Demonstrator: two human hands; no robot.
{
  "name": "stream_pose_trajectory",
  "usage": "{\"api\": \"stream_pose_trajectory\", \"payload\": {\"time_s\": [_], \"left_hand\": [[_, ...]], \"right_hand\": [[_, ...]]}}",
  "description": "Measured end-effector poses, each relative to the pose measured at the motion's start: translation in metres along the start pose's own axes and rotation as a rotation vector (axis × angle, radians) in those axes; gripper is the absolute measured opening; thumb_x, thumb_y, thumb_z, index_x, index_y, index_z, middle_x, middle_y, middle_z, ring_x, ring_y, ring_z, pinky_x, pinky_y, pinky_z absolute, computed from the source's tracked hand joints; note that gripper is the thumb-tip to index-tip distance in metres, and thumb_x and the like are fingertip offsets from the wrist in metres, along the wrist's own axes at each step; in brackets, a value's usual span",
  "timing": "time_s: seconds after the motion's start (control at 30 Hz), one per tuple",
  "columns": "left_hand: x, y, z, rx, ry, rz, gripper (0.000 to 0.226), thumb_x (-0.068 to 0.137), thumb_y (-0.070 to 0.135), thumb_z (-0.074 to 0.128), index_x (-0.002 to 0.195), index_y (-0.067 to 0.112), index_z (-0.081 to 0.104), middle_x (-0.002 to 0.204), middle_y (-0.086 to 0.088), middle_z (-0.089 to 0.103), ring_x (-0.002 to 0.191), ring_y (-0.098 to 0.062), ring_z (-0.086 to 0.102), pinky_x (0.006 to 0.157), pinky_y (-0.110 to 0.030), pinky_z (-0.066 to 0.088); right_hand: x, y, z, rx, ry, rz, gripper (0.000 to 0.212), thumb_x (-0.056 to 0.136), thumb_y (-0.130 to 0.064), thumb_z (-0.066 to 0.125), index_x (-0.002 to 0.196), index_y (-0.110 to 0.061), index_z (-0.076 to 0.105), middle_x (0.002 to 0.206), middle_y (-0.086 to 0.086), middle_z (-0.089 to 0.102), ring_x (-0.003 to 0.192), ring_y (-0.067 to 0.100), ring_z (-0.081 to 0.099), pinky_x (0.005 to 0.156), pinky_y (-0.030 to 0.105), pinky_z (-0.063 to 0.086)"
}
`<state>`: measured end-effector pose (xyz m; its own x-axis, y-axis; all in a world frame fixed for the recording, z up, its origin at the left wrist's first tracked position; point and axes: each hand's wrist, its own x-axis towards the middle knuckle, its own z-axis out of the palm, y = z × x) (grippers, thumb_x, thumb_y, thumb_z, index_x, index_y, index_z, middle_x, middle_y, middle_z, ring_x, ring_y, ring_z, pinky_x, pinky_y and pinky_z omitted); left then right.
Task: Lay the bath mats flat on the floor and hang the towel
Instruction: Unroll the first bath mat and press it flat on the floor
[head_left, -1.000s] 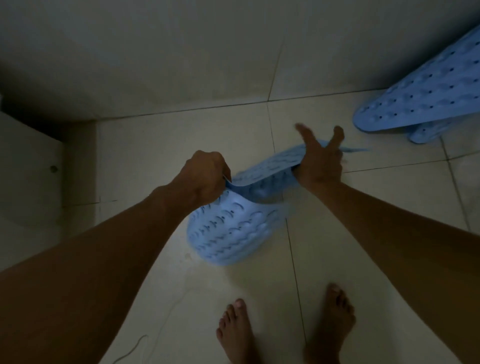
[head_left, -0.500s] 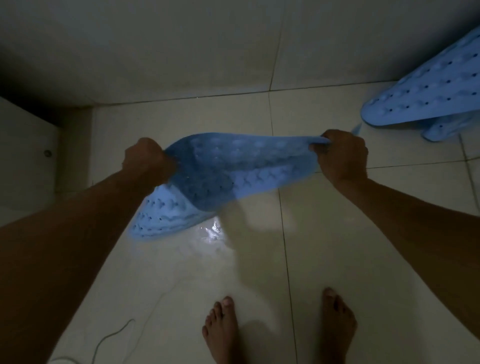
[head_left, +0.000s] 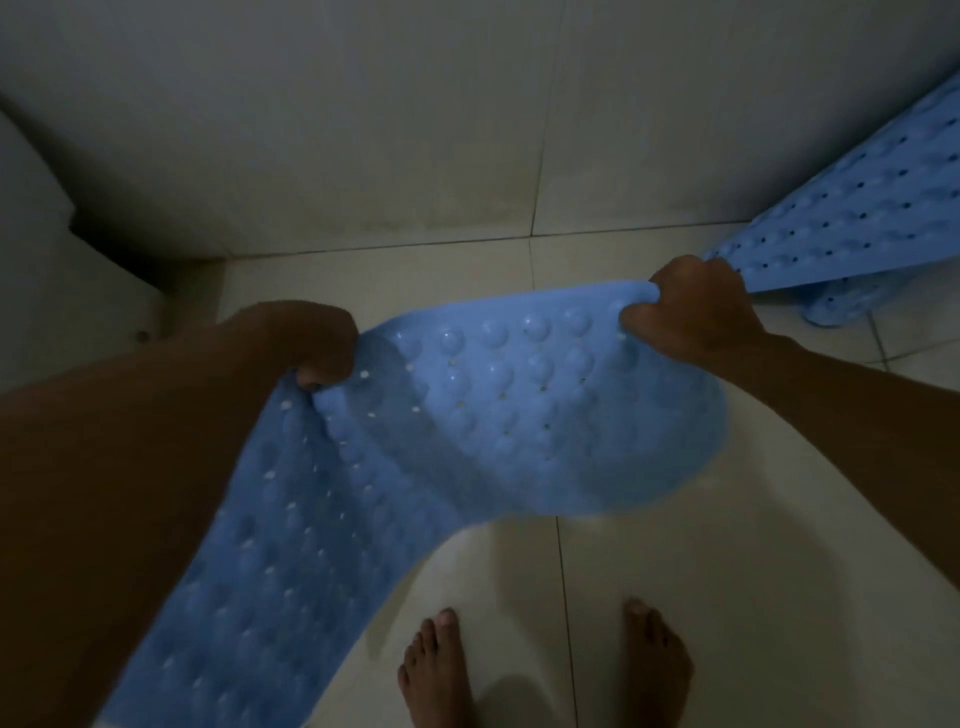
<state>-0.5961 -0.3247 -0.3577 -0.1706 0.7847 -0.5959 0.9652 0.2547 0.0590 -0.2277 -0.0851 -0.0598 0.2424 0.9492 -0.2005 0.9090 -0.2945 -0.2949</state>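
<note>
Blue bath mat (head_left: 509, 426) hangs in the air between both hands, above the pale tiled floor (head_left: 753, 597) and in front of the person's bare feet (head_left: 436, 670). The left hand (head_left: 317, 343) has its fingers curled tightly round the mat's upper edge, and the right hand (head_left: 691, 312) grips the same edge further along, bunching the rubber. From the left hand the mat's long end trails toward the lower left corner; whether it touches the floor is hard to tell in the dim light. A second blue mat (head_left: 857, 218) sits at the far right, by the wall (head_left: 363, 130)
</note>
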Motion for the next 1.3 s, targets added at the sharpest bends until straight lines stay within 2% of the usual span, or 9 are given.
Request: {"api": "stream_pose_trajectory", "payload": {"time_s": [0.07, 0.1, 0.2, 0.27, 0.3, 0.53, 0.7, 1.13, 1.3], "left_hand": [[-0.001, -0.016, 0.044, 0.018, -0.07, 0.045, 0.068, 0.074, 0.056, 0.005, 0.141, 0.045, 0.014, 0.151, 0.005, 0.04, 0.129, -0.02, 0.048, 0.103, -0.041, 0.034], [0.0, -0.005, 0.032, -0.001, -0.033, 0.143, 0.064, 0.074, 0.057, 0.014, 0.137, 0.044, 0.018, 0.143, 0.0, 0.051, 0.119, -0.024, 0.057, 0.098, -0.042, 0.04], [0.04, 0.083, -0.156, 0.125, -0.019, 0.342, 0.046, 0.082, 0.031, 0.048, 0.127, 0.022, 0.046, 0.103, -0.019, 0.07, 0.083, -0.034, 0.07, 0.075, -0.045, 0.056], [0.079, 0.175, -0.32, 0.406, 0.026, 0.436, 0.038, 0.087, 0.016, 0.056, 0.124, 0.012, 0.059, 0.116, -0.016, 0.064, 0.103, -0.033, 0.065, 0.087, -0.039, 0.054], [0.086, 0.194, -0.359, 0.482, -0.009, 0.301, 0.035, 0.087, 0.013, 0.056, 0.121, 0.01, 0.061, 0.12, -0.014, 0.062, 0.108, -0.032, 0.063, 0.087, -0.037, 0.051], [0.161, 0.197, -0.296, 0.592, 0.127, 0.314, 0.034, 0.092, 0.015, 0.054, 0.126, 0.009, 0.058, 0.127, -0.015, 0.056, 0.115, -0.034, 0.058, 0.091, -0.04, 0.048], [0.212, 0.199, -0.264, 0.587, 0.178, 0.313, 0.036, 0.094, 0.018, 0.054, 0.128, 0.007, 0.053, 0.129, -0.016, 0.052, 0.117, -0.033, 0.056, 0.093, -0.038, 0.047], [0.275, 0.228, -0.22, 0.479, 0.321, 0.237, 0.039, 0.089, 0.014, 0.056, 0.127, 0.014, 0.046, 0.123, -0.011, 0.053, 0.119, -0.032, 0.051, 0.107, -0.054, 0.027], [0.278, 0.233, -0.191, 0.391, 0.447, 0.248, 0.068, 0.086, 0.008, 0.056, 0.145, 0.016, 0.02, 0.146, -0.021, 0.025, 0.138, -0.04, 0.023, 0.108, -0.066, 0.018]], "right_hand": [[0.001, 0.006, 0.014, 0.013, -0.068, 0.063, 0.027, 0.055, -0.044, 0.048, 0.057, -0.019, 0.037, 0.077, 0.012, 0.054, 0.073, 0.029, 0.05, 0.062, 0.031, 0.035], [0.001, 0.009, 0.022, 0.016, -0.093, 0.093, 0.026, 0.055, -0.043, 0.049, 0.059, -0.02, 0.036, 0.081, 0.013, 0.055, 0.074, 0.029, 0.05, 0.063, 0.03, 0.036], [0.003, 0.02, 0.057, 0.025, -0.112, 0.136, 0.027, 0.062, -0.038, 0.054, 0.062, -0.015, 0.04, 0.086, 0.016, 0.057, 0.083, 0.036, 0.057, 0.065, 0.031, 0.037], [0.009, 0.025, 0.08, 0.015, -0.103, 0.166, 0.025, 0.072, -0.031, 0.061, 0.075, -0.011, 0.046, 0.098, 0.019, 0.059, 0.095, 0.039, 0.057, 0.07, 0.031, 0.039], [0.014, 0.029, 0.09, 0.0, -0.091, 0.171, 0.023, 0.074, -0.03, 0.062, 0.081, -0.012, 0.049, 0.102, 0.02, 0.059, 0.099, 0.04, 0.056, 0.072, 0.031, 0.04], [0.073, 0.059, 0.153, -0.12, -0.073, 0.155, 0.026, 0.073, -0.03, 0.063, 0.089, -0.013, 0.053, 0.107, 0.017, 0.062, 0.097, 0.036, 0.059, 0.073, 0.033, 0.043], [0.113, 0.066, 0.204, -0.164, -0.066, 0.147, 0.053, 0.08, -0.029, 0.063, 0.128, -0.014, 0.049, 0.128, 0.014, 0.053, 0.115, 0.035, 0.053, 0.091, 0.038, 0.044], [0.161, 0.077, 0.247, -0.344, -0.034, 0.238, 0.051, 0.085, -0.028, 0.066, 0.129, -0.012, 0.045, 0.131, 0.013, 0.038, 0.118, 0.037, 0.048, 0.091, 0.044, 0.047], [0.154, 0.075, 0.265, -0.263, -0.036, 0.189, 0.065, 0.084, -0.006, 0.063, 0.141, -0.012, 0.03, 0.149, 0.018, 0.015, 0.12, 0.045, 0.045, 0.094, 0.05, 0.046]]}}
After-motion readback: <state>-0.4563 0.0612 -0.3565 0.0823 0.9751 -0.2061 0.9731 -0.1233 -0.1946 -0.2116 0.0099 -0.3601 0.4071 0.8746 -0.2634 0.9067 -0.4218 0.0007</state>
